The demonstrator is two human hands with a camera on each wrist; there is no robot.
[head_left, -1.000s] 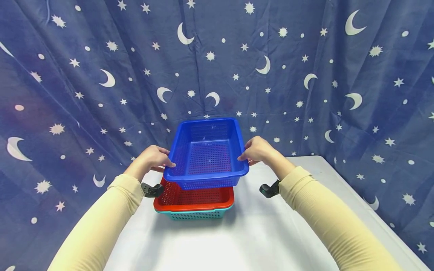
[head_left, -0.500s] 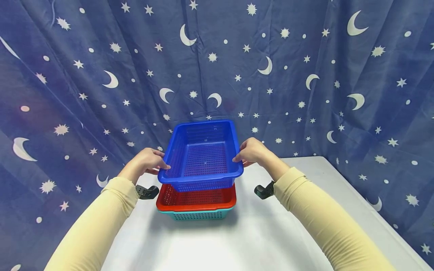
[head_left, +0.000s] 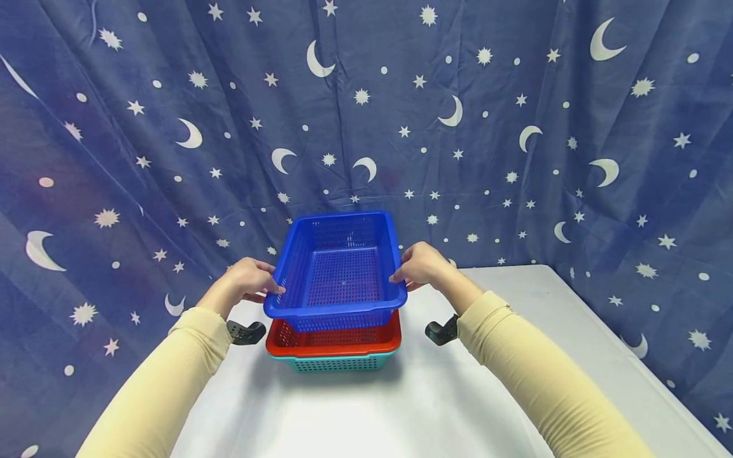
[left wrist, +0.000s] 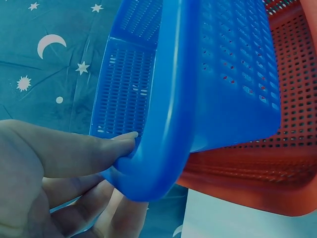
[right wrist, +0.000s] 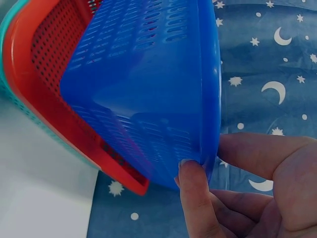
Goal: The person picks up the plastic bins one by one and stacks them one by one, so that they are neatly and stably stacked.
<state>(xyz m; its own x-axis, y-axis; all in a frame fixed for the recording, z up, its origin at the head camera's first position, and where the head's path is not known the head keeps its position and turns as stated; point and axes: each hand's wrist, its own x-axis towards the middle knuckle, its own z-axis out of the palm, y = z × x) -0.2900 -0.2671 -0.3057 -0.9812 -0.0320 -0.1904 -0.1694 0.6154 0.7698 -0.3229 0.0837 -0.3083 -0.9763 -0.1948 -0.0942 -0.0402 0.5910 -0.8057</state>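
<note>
A blue plastic basket [head_left: 343,277] with perforated walls hangs tilted over a red basket [head_left: 335,349]. My left hand [head_left: 250,280] pinches its left rim, thumb inside and fingers beneath, as the left wrist view shows on the blue rim [left wrist: 171,99]. On the opposite side my right hand [head_left: 420,266] grips the right rim between thumb and fingers. In the right wrist view the blue basket's lower corner [right wrist: 143,89] dips inside the red basket's wall [right wrist: 29,84]. The red basket sits nested in a teal basket [head_left: 338,364], of which only the outer side shows.
The basket stack stands on a white table [head_left: 338,420], whose right edge runs along a dark blue curtain [head_left: 481,127] printed with moons and stars. The curtain hangs close behind the baskets.
Both hands have lowered the blue basket a little toward the red one, and it has shifted slightly left. The red and teal baskets stay put on the table.
</note>
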